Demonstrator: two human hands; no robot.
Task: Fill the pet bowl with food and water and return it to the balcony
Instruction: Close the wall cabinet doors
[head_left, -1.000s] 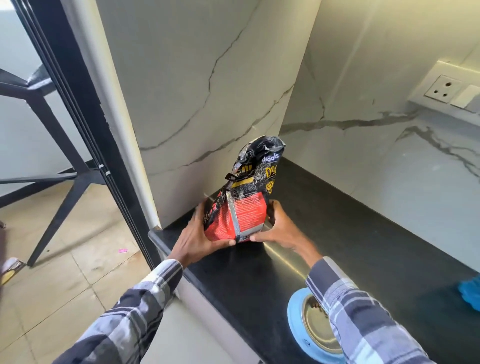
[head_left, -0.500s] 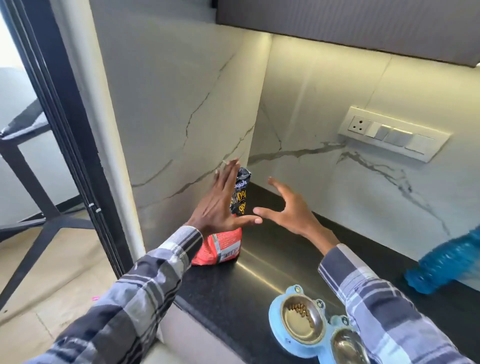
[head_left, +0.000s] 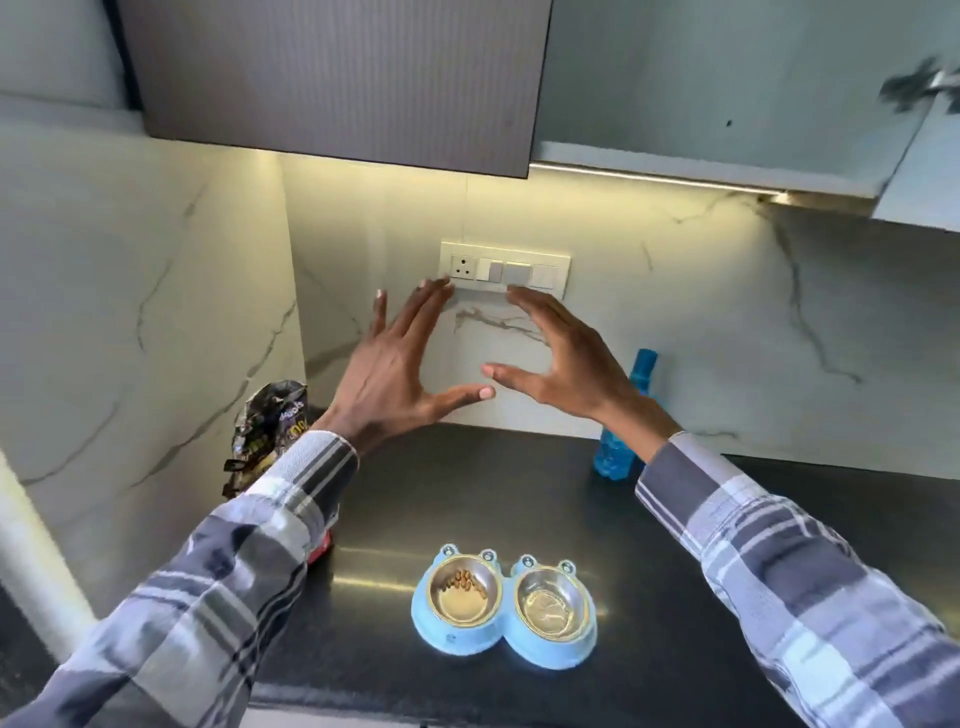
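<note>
Left hand (head_left: 396, 375): raised, fingers spread, palm facing right, holding nothing.
Right hand (head_left: 563, 364): raised, fingers spread, palm facing left, empty.
Thumbs: tips nearly meeting.
Sleeves: plaid, both arms outstretched.

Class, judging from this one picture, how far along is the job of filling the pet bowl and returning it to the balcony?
Done: kibble lies in the left cup of the pet bowl, and the food bag stands by the wall. In hand: nothing; the left hand and right hand hover open. Left: the right cup looks glossy, water uncertain; the blue bottle stands nearby, and the bowl sits on the counter.
</note>
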